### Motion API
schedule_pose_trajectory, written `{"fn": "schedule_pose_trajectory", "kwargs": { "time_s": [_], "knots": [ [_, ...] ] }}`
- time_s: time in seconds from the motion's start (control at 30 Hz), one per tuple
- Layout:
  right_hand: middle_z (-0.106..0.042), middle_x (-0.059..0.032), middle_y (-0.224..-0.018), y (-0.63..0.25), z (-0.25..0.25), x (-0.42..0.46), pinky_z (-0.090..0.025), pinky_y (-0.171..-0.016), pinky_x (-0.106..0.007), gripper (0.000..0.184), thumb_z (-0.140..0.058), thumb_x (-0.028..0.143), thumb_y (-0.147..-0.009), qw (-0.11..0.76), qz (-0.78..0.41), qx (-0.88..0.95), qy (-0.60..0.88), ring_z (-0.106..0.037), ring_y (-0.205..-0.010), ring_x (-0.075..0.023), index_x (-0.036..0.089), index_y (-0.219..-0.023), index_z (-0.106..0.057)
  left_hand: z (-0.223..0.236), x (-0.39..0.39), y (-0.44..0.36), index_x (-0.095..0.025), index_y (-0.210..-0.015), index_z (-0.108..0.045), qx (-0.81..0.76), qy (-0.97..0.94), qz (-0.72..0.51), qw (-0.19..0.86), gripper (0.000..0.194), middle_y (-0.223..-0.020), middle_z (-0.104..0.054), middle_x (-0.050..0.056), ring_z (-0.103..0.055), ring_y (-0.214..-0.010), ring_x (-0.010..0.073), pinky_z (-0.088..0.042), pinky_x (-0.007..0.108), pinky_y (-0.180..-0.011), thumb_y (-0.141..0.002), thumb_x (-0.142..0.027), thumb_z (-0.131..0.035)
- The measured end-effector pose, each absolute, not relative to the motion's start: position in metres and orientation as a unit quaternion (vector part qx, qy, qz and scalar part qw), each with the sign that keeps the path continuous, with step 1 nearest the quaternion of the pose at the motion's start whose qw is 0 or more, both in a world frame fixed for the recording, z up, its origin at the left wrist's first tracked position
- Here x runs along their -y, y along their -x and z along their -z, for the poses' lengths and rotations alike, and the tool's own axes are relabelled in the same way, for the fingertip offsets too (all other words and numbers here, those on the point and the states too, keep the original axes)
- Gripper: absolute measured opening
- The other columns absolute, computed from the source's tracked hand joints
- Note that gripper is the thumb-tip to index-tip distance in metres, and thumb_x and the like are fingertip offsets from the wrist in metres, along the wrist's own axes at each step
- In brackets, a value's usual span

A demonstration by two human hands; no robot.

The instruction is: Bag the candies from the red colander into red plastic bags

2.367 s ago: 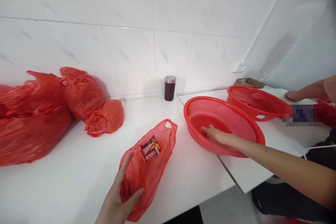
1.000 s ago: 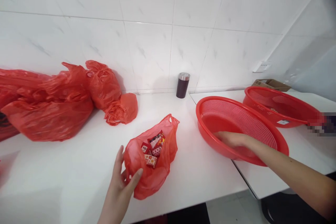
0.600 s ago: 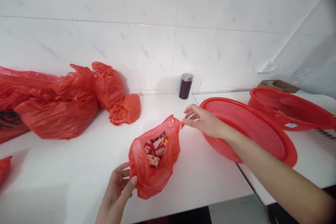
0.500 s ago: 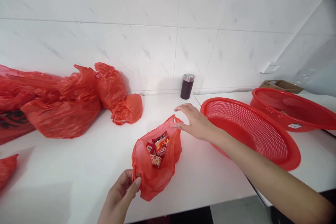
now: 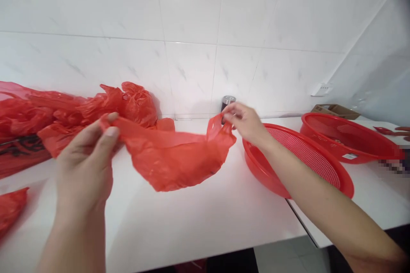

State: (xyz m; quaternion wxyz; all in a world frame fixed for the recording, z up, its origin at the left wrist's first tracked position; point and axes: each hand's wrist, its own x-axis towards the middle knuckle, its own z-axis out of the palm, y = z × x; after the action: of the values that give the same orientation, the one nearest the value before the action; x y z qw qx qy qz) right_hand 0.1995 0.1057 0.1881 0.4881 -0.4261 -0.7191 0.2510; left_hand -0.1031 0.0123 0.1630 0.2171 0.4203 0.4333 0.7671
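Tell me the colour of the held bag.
The bag is red, seen best in the head view.

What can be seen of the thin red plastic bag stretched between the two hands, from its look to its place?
The thin red plastic bag looks soft, slightly see-through and creased. The person's bare left hand pinches one end and the bare right hand grips the other, near a handle-like loop. Its middle sags between them, appearing to hang above the flat white table. A small dark patch shows faintly low on the right; what lies inside is hidden.
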Motion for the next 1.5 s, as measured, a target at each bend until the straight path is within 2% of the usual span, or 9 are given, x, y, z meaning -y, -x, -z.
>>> {"fn": "schedule_pose_trajectory", "kwargs": {
  "time_s": [0.33,0.43,0.53,0.7,0.87,0.97,1.07,1.33,1.5],
  "knots": [
    [-0.067,-0.0006,-0.077,-0.189,-0.212,-0.092,-0.045,-0.057,-0.025,0.009,-0.061,0.024,-0.081,0.531,-0.283,0.702,0.381,-0.063,-0.073,-0.0136,0.020,-0.088,-0.060,-0.178,-0.026,0.119,-0.017,-0.080,-0.070,-0.470,-0.491,-0.639,0.359,0.021,-0.082,-0.068,0.000,-0.061,-0.078,0.0119,-0.049,0.025,-0.078,-0.073,-0.035,-0.077],
    [-0.066,0.0008,-0.074,-0.179,-0.213,-0.088,-0.045,-0.059,-0.026,0.008,-0.061,0.025,-0.082,0.532,-0.274,0.717,0.358,-0.062,-0.070,-0.0129,0.020,-0.089,-0.059,-0.179,-0.030,0.113,-0.019,-0.079,-0.068,-0.389,-0.499,-0.654,0.415,0.016,-0.094,-0.066,0.002,-0.059,-0.086,0.0134,-0.047,0.026,-0.079,-0.080,-0.034,-0.070],
    [-0.064,0.0025,-0.072,-0.164,-0.216,-0.083,-0.046,-0.063,-0.027,0.007,-0.061,0.025,-0.083,0.513,-0.268,0.744,0.335,-0.062,-0.068,-0.0120,0.021,-0.088,-0.059,-0.187,-0.032,0.101,-0.025,-0.096,-0.065,-0.352,-0.539,-0.614,0.457,0.016,-0.107,-0.065,0.003,-0.059,-0.095,0.0168,-0.047,0.030,-0.081,-0.085,-0.036,-0.064],
    [-0.064,0.0032,-0.071,-0.129,-0.222,-0.074,-0.049,-0.072,-0.028,0.007,-0.062,0.025,-0.083,0.470,-0.305,0.785,0.264,-0.064,-0.073,-0.0120,0.021,-0.086,-0.058,-0.203,-0.035,0.073,-0.033,-0.135,-0.042,-0.439,-0.666,-0.341,0.497,0.059,-0.076,-0.059,-0.003,-0.058,-0.076,0.0152,-0.046,0.029,-0.072,-0.081,-0.038,-0.068],
    [-0.062,0.0023,-0.084,-0.106,-0.206,-0.076,-0.049,-0.067,-0.027,0.023,-0.061,0.038,-0.086,0.441,-0.383,0.782,0.218,-0.059,-0.073,-0.0113,0.024,-0.103,-0.055,-0.199,-0.042,0.056,-0.017,-0.091,-0.064,-0.474,-0.695,-0.268,0.469,0.034,-0.058,-0.035,-0.006,-0.036,-0.051,0.0106,-0.036,0.027,-0.052,-0.082,-0.049,-0.061],
    [-0.059,0.0002,-0.092,-0.107,-0.185,-0.083,-0.049,-0.067,-0.027,0.030,-0.063,0.040,-0.084,0.435,-0.393,0.771,0.248,-0.056,-0.077,-0.0119,0.024,-0.106,-0.053,-0.188,-0.047,0.061,-0.018,-0.071,-0.060,-0.469,-0.659,-0.300,0.506,0.041,-0.053,-0.019,-0.009,-0.020,-0.046,0.0085,-0.030,0.026,-0.050,-0.087,-0.054,-0.050],
    [-0.056,0.0007,-0.082,-0.110,-0.165,-0.077,-0.049,-0.065,-0.028,0.018,-0.061,0.034,-0.085,0.410,-0.439,0.760,0.246,-0.055,-0.072,-0.0121,0.020,-0.092,-0.053,-0.179,-0.049,0.071,-0.019,-0.063,-0.052,-0.475,-0.621,-0.340,0.522,0.040,-0.050,-0.025,-0.009,-0.024,-0.046,0.0082,-0.035,0.027,-0.054,-0.084,-0.053,-0.054],
    [-0.062,-0.0009,-0.086,-0.102,-0.151,-0.026,-0.045,-0.080,-0.033,0.007,-0.055,0.031,-0.089,0.519,-0.258,0.789,0.205,-0.056,-0.082,-0.0155,0.025,-0.089,-0.057,-0.183,-0.037,0.084,-0.021,-0.070,-0.065,-0.393,-0.762,-0.249,0.449,0.015,-0.071,-0.062,0.000,-0.058,-0.074,0.0170,-0.046,0.030,-0.071,-0.082,-0.026,-0.059],
    [-0.059,0.0018,-0.075,-0.096,-0.121,-0.066,-0.047,-0.080,-0.034,0.027,-0.043,0.045,-0.095,0.502,-0.455,0.674,0.294,-0.060,-0.080,-0.0164,0.027,-0.111,-0.055,-0.168,-0.034,0.076,-0.022,-0.073,-0.063,-0.464,-0.817,-0.290,0.179,0.030,-0.061,-0.056,-0.003,-0.051,-0.057,0.0133,-0.039,0.024,-0.053,-0.067,0.001,-0.044]
  ]
}}
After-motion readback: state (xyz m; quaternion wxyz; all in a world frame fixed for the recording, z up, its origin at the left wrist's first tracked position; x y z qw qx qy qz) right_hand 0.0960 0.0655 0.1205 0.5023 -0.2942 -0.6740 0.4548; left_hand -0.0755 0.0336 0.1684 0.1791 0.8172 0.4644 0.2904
